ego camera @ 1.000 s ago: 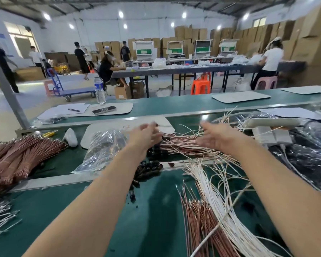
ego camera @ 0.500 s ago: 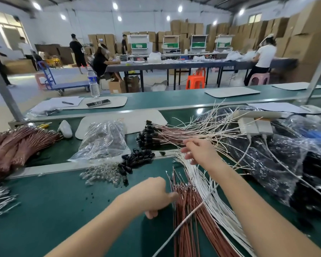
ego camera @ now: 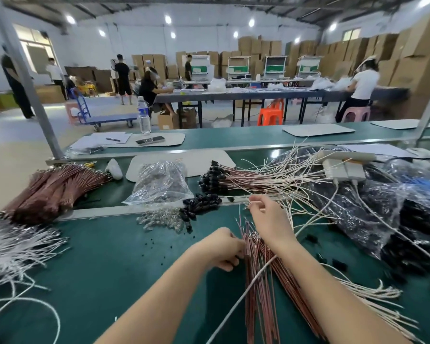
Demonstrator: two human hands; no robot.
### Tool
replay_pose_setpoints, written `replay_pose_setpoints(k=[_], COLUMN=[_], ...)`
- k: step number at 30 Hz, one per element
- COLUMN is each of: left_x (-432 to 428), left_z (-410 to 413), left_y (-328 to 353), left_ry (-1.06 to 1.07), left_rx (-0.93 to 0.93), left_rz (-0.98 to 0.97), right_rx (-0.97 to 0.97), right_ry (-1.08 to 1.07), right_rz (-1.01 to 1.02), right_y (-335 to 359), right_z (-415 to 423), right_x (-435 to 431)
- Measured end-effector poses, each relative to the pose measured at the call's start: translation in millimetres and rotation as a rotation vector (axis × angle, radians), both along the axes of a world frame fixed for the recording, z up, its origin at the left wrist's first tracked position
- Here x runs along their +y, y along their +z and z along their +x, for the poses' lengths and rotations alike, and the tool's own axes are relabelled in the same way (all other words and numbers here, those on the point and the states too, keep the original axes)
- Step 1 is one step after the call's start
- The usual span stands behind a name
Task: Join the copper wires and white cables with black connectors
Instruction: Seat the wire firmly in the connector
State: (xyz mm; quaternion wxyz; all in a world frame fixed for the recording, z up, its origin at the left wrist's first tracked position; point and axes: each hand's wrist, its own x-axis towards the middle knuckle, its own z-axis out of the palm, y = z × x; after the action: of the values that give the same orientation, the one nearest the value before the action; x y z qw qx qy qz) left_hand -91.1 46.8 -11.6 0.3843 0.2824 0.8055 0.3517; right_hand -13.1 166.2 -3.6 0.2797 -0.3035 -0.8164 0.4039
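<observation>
A loose fan of copper wires lies on the green bench in front of me. My left hand has its fingers curled against the left side of that fan and pinches wires there. My right hand reaches over the fan and pinches a thin white cable near its far tip. Loose black connectors sit in a small heap beyond my hands. Behind them lies a bunch of joined wires with black connectors on their ends.
A clear bag of small parts and a heap of small clear parts lie left of the connectors. Copper bundles and white cables sit at far left. Black-filled plastic bags and a power strip crowd the right.
Both hands drew back from the joined bunch to the near copper fan. My left hand closed in on the copper wires, and my right hand settled on a white cable.
</observation>
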Motion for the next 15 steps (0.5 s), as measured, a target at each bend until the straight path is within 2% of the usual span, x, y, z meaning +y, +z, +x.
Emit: replay_pose_setpoints(k=[4,8,11,15], left_x=[-22.7,-59.5,-94.1,-114.6], left_z=[-8.5,-36.2,-63.9,-90.4], left_y=[-3.5,-11.7,-22.1,-33.8], left_ry=[0.251,0.589,0.827,0.984], left_rx=[-0.191,-0.323,-0.322,-0.479], left_rz=[0.331,0.824,1.079,1.201], right_rx=[0.072,0.103,-0.015,-0.242], right_ry=[-0.013,-0.017,0.084,0.218], right_rz=[0.025,0.04,0.078,0.171], right_y=[4.3,-0.5,-12.1,-28.6], right_z=[-13.3,-33.5,-52.1,-77.9], right_x=[-11.7,-24.6,-37.2,-58.3])
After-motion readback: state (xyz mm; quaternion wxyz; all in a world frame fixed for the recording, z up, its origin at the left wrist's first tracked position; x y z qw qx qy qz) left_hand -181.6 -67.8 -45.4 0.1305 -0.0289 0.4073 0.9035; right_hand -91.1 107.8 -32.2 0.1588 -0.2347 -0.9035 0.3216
